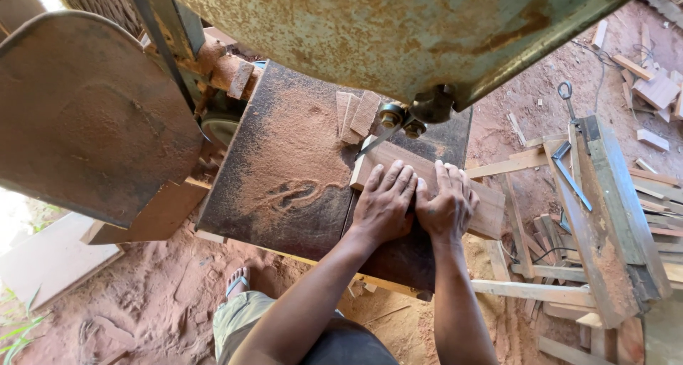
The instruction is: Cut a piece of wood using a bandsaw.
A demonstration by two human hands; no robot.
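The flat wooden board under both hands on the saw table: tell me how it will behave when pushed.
The board looks stiff: it overhangs the saw table edge without sagging. It probably slides easily, since loose sawdust coats the table. Lying flat under the left hand and right hand, it is unlikely to roll or tip.

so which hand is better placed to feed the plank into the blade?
Probably left: the left hand lies flat on the long pale wooden plank nearest the thin steel blade; the right hand sits farther along.
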